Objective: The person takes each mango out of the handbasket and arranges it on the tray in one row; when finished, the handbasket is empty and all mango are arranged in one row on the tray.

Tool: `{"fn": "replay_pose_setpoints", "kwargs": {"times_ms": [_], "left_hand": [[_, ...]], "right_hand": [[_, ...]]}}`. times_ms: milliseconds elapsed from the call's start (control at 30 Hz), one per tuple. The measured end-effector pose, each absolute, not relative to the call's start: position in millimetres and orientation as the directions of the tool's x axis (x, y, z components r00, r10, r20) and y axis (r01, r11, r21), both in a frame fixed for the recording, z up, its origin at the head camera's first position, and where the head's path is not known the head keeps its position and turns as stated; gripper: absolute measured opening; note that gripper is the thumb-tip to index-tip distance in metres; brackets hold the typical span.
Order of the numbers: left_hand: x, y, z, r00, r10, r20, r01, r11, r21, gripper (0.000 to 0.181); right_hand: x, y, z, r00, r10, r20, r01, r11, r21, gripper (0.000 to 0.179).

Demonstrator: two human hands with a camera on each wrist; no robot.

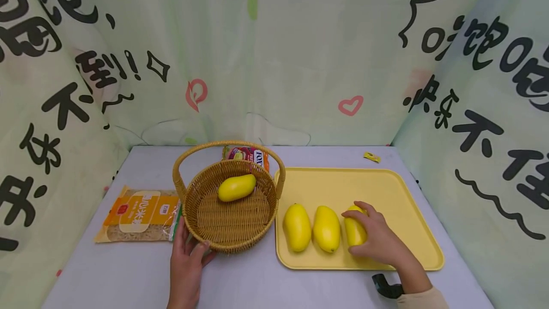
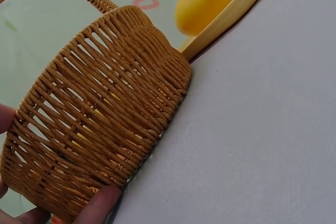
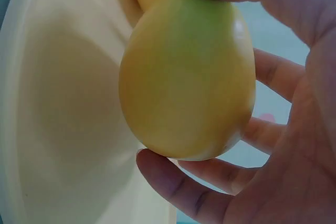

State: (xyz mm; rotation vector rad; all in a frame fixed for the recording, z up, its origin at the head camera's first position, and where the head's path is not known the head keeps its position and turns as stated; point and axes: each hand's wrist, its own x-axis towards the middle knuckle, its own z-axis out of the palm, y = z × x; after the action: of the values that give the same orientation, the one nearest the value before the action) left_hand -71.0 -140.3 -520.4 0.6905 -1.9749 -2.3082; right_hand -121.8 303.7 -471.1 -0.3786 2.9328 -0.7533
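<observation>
My left hand [image 1: 187, 263] holds the lower left side of a wicker basket [image 1: 231, 247] with a tall arched handle. In the left wrist view, its fingers and thumb [image 2: 100, 205] lie against the weave of the basket [image 2: 105, 108]. One yellow mango [image 1: 237, 188] lies inside. On the yellow tray [image 1: 343, 185] my right hand [image 1: 377, 237] grips the rightmost mango [image 1: 355, 230] between thumb and fingers. The right wrist view shows this mango [image 3: 189, 77] close up, greenish at one end. Two more mangoes, a left one [image 1: 297, 228] and a middle one [image 1: 327, 229], lie beside it.
An orange bag of grain [image 1: 141, 216] lies left of the basket, touching or nearly touching it. Behind the basket is a red and purple snack packet [image 1: 261, 157]. A small yellow wrapped item [image 1: 371, 157] sits at the back right. Printed curtains [image 1: 274, 61] enclose the table.
</observation>
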Motion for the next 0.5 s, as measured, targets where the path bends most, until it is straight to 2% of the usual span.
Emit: {"fn": "replay_pose_setpoints", "kwargs": {"times_ms": [500], "left_hand": [[-70.6, -140.1, -520.4, -0.903, -0.299, -0.307, -0.257, -0.197, 0.946, 0.094]], "right_hand": [[-121.7, 298.0, -473.0, -0.955, -0.276, -0.105, -0.201, 0.868, -0.454, 0.09]]}}
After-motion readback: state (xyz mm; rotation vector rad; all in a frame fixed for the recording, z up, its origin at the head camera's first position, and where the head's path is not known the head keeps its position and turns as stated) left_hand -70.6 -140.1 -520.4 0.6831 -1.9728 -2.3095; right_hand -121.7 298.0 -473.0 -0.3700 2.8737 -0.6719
